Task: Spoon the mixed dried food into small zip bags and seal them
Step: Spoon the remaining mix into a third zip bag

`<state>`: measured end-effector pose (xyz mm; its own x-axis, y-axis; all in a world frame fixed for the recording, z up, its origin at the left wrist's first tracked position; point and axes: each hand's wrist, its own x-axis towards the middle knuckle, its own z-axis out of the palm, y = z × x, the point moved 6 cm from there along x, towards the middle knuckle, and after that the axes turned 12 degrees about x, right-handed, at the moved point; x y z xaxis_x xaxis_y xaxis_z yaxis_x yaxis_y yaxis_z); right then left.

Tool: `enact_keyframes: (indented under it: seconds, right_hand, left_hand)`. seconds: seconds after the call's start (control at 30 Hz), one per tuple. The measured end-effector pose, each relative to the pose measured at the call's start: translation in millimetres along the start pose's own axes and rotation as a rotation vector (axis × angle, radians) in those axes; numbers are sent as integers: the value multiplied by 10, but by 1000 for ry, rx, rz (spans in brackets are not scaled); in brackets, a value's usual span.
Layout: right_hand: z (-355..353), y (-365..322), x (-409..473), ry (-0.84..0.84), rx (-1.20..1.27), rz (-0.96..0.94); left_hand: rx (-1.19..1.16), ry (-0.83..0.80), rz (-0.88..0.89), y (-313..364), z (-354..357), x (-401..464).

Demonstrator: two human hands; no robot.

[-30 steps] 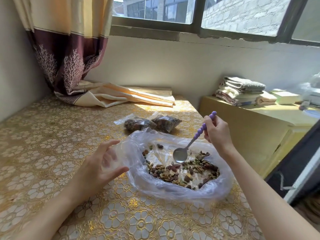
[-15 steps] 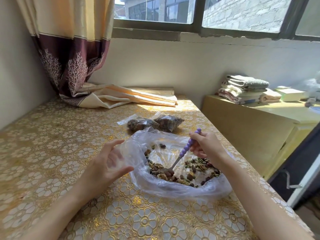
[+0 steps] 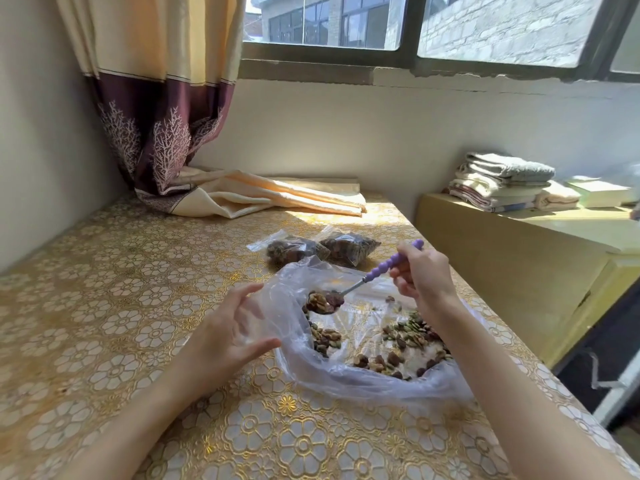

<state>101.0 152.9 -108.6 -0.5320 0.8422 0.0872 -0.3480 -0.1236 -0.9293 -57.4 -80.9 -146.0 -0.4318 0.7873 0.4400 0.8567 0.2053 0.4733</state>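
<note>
From the head view, the right hand (image 3: 420, 271) pinches the purple beaded handle of a spoon (image 3: 363, 280), its fingers curled round the upper end, and holds the bowl level just above the near-left part of a large clear plastic bag (image 3: 346, 375) lying open on the bench (image 3: 104, 306). The spoon's bowl is heaped with mixed dried food (image 3: 405, 336), walnut pieces and dark reddish bits among it; more of the same mix lies scattered across the bottom of the big bag, with green seeds bunched toward the right. The left hand (image 3: 230, 332) is at the bag's left rim, fingers and thumb curved around a small clear zip bag (image 3: 258, 317), which is hard to make out against the other plastic; whether its mouth is open I cannot tell. Farther back on the bench, two filled zip bags (image 3: 323, 249) of dark dried food lie side by side, touching. A curtain (image 3: 162, 109) hangs at the back left, its hem spilling onto the bench. Folded towels (image 3: 502, 181) are stacked on a yellow cabinet (image 3: 512, 258) to the right.
</note>
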Motion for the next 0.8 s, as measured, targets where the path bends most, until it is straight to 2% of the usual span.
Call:
enact_keyframes:
  seconds: [0.2, 0.43, 0.63, 0.8]
  right_hand:
    - [697, -102, -146, -198, -47, -143]
    - [1421, -265, -421, -456, -202, -413]
    - [1703, -305, -555, -592, -196, -479]
    - [1788, -281, -637, -694, -195, -487]
  left_hand:
    - [-58, 76, -63, 7, -55, 8]
    - [-215, 164, -122, -35, -168, 34]
    - [-203, 327, -146, 8, -407, 13]
    - [-133, 313, -145, -15, -450, -1]
